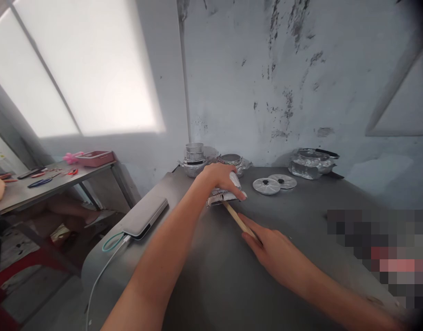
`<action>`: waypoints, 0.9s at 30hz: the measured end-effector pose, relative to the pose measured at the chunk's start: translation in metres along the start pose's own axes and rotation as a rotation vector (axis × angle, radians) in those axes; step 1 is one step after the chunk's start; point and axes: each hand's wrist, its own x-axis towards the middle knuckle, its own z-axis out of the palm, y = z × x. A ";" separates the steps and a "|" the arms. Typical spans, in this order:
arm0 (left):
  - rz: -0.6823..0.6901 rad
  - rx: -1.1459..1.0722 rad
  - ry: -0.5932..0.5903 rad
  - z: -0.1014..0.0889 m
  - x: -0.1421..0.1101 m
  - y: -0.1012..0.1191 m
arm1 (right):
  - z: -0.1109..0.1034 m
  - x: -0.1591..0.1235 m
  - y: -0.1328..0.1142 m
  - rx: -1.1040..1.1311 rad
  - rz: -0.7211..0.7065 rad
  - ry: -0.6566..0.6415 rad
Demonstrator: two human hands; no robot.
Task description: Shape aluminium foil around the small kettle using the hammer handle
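My left hand reaches forward over the table and grips a silvery, foil-like piece from above, thumb on the near side. Its full shape is hidden under the palm. In my right hand is a tool with a pale wooden handle, fingers closed around it. The handle points forward and left, its far end meeting a flat, crumpled-looking part just below my left hand. I cannot tell what kind of head the tool has.
On the grey table, small metal pots stand against the wall. Two round lids lie right of my left hand, near a foil-like pan. A power bank with a cable lies left. Another table holds pliers and a pink basket.
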 end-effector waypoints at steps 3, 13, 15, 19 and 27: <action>0.007 -0.001 0.006 0.001 0.001 -0.001 | -0.001 0.000 -0.001 0.013 0.009 0.020; 0.001 0.003 -0.008 0.000 0.001 0.000 | 0.000 0.001 -0.001 -0.021 -0.003 0.017; 0.001 0.006 -0.004 0.000 0.001 -0.001 | -0.001 0.000 -0.001 -0.023 -0.003 0.037; 0.002 0.005 0.008 0.002 0.003 -0.002 | -0.003 -0.004 -0.001 -0.005 0.012 0.065; 0.013 -0.008 0.021 0.003 0.001 -0.002 | -0.002 -0.003 0.005 -0.043 0.023 0.008</action>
